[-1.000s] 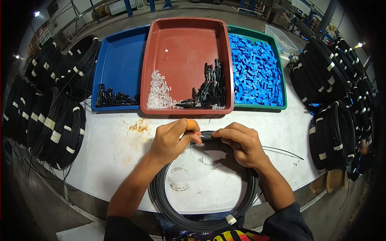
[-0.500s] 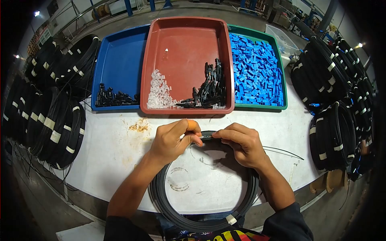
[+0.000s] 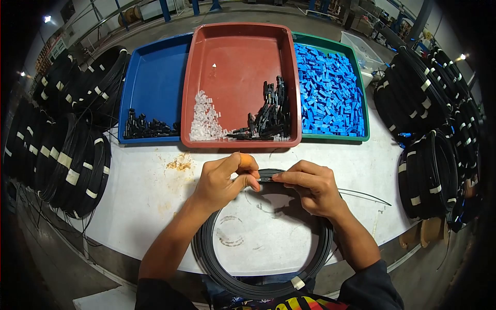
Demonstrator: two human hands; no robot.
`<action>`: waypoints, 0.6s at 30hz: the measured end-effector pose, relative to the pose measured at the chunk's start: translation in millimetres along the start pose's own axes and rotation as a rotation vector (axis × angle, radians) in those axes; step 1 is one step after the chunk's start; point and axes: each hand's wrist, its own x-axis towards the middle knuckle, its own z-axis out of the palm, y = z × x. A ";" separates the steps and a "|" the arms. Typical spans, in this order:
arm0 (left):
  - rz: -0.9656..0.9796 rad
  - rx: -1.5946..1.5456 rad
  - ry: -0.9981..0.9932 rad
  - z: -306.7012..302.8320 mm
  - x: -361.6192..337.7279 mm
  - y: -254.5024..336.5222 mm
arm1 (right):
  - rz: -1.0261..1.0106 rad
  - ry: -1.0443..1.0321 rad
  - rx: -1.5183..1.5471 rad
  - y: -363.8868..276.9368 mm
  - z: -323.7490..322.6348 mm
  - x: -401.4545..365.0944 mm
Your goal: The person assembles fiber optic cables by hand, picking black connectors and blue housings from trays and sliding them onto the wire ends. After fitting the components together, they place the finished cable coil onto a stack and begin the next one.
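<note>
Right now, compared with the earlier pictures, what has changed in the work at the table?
The right hand has dipped slightly toward the person's body, and the small dark part has come down a little with it. Nothing was visibly taken hold of or let go. The left hand, the black coil and the red tray stayed essentially as they were.

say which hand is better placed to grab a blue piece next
Probably the right hand: it is nearer the green tray of blue pieces than the left hand, though both are busy at the cable coil.
</note>
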 end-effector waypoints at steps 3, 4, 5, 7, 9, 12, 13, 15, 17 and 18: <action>-0.031 -0.033 0.000 1.4 -2.0 -0.3 | -0.001 -0.016 0.010 -0.7 -0.5 0.5; -0.030 -0.035 0.005 2.1 -2.0 -0.8 | 0.014 0.008 0.025 -1.3 1.1 0.6; -0.029 -0.034 0.006 2.8 -2.3 -0.5 | 0.031 0.032 0.040 -1.8 2.1 0.4; -0.023 -0.044 0.002 3.9 -2.6 -0.2 | 0.039 0.048 0.016 -1.7 2.3 0.2; -0.046 -0.088 -0.025 1.3 -2.4 -1.7 | 0.050 0.063 -0.005 -0.8 3.6 -0.4; -0.062 -0.138 -0.090 -1.6 0.4 1.4 | 0.071 0.119 0.003 2.4 6.0 -1.1; -0.054 -0.146 -0.126 -1.8 1.0 2.8 | 0.063 0.126 -0.004 3.5 6.0 -0.6; -0.076 -0.192 -0.116 -1.1 -0.3 0.2 | 0.056 0.135 -0.013 4.0 5.2 -0.3; -0.100 -0.238 -0.106 -1.9 -1.9 -0.3 | 0.096 0.060 0.029 2.9 4.1 -0.9; -0.133 -0.214 -0.132 -3.1 -2.4 0.2 | 0.097 0.060 0.029 3.4 4.4 -1.3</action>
